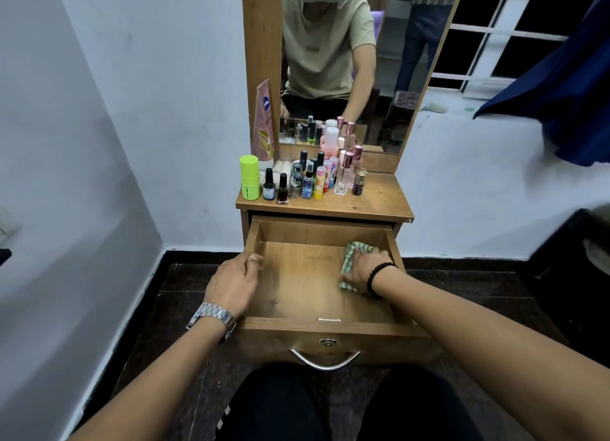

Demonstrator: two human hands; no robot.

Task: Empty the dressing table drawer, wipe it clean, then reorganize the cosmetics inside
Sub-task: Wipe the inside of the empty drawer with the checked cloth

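The wooden drawer (297,323) is pulled out towards me and holds no cosmetics. My right hand (361,270) presses a green checked cloth (350,254) flat on the drawer floor by the right wall. My left hand (234,280) grips the drawer's left wall, thumb inside. Several cosmetics stand on the dressing table top (373,199): a lime green stick (249,181), nail polish bottles (283,190), clear perfume bottles (343,176), a pink bottle (331,142) and a tall pink tube (265,120) leaning on the mirror frame.
A mirror (389,61) rises behind the table. White walls close in on the left and right. A dark blue cloth (567,87) hangs at the upper right by a window. A black object (574,269) stands to the right. The drawer's metal handle (325,361) is above my knees.
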